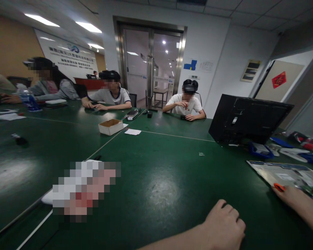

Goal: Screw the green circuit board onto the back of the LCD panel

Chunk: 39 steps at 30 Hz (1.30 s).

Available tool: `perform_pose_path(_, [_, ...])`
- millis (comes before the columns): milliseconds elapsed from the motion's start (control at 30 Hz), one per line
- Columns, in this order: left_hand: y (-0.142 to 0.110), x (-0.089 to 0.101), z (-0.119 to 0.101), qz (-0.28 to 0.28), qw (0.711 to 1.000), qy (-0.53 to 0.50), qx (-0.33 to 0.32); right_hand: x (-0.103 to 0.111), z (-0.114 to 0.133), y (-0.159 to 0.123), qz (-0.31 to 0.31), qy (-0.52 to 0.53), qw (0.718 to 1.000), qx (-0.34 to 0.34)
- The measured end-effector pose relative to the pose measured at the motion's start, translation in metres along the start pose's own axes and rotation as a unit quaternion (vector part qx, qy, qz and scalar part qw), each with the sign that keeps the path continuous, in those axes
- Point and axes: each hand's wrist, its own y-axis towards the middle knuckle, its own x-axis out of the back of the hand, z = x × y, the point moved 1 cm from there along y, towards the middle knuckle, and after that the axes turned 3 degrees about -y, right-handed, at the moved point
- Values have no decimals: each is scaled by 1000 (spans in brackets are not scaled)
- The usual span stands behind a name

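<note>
My left hand (225, 224) rests on the green table (151, 208) near its front, back of the hand up. Its fingers are curled under, so whatever they may hold is hidden. Farther right, my right hand (293, 198) is closed at the near edge of a flat silver-grey sheet or bag (271, 171). An orange object with a dark part (279, 187) sticks out at its fingertips; its kind does not show. Green and pale small parts (309, 185) lie on the sheet, partly behind that hand.
A black monitor (250, 118) stands at the right, with a blue tray (261, 150) below it. At left lie a blurred white-and-pink item (86, 187) and an open box (111, 127). A tiny clear packet (201, 153) lies mid-table. Several people sit across.
</note>
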Motion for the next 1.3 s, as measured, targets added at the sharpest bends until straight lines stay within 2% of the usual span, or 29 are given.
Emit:
perform_pose_path(100, [-5,-3,-1,-10,1000,-2,2,-3,-10,-3,75,32,996,-43])
perform_pose_path(167, [-9,-5,0,-16,1000,-5,1,-5,-9,-5,98,42,993,-57])
perform_pose_path(333, [-22,6,6,-3,1000,-8,2,-4,20,-18,111,40,993,-26])
perform_pose_path(467, [-34,31,17,-15,997,-38,58,3,67,-46,136,52,988,55])
perform_pose_path(567, [-43,49,30,-24,990,-75,117,10,112,-74,125,23,984,123])
perform_pose_path(667, [-52,62,44,-48,977,-109,177,16,157,-104,117,36,969,215])
perform_pose_path(867, [-68,78,69,-52,950,-154,268,44,250,-149,138,53,916,372])
perform_pose_path(1033, [-78,82,89,-38,930,-188,315,66,318,-164,176,87,874,444])
perform_pose_path(1067, [-82,83,92,-35,928,-189,320,67,329,-166,190,86,859,468])
perform_pose_path(1167, [-101,86,99,-41,934,-149,323,70,354,-171,174,84,828,527])
perform_pose_path(1233, [-116,89,100,-27,943,-120,310,74,361,-174,167,90,812,552])
perform_pose_path(1300, [-133,95,101,-16,950,-81,302,80,358,-174,161,97,809,557])
